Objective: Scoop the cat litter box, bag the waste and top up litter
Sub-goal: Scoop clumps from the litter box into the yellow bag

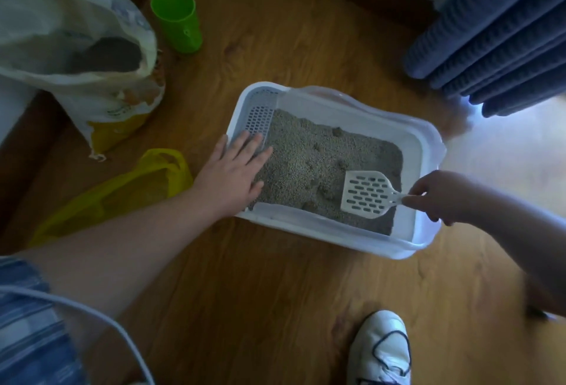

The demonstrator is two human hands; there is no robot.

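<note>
Two hands at the white litter box (337, 99) on the wooden floor (275, 292). Lays the left hand (235, 170) flat over the box's left rim, fingers straight and spread wide, holding nothing. Reaches with those fingertips onto the grey litter (306, 145) and against the foot of the perforated panel (260, 121) just beyond them. Pinches the thin handle of the white slotted scoop (367, 194) in the right hand (441, 197), fingers curled round it above the box's right rim. Holds the blade just left of that hand, low over the litter; touching or hovering, cannot tell. Darker clumps (325, 192) in the litter just left of the blade, between the two hands. Yellow plastic bag (122, 188) flat on the floor just left of the left hand. Open litter sack (92, 47) beyond and left of that hand, green cup (177, 19) beside the sack. White shoe (381, 351) well nearer than the right hand; blue curtain (496, 32) well beyond it.
</note>
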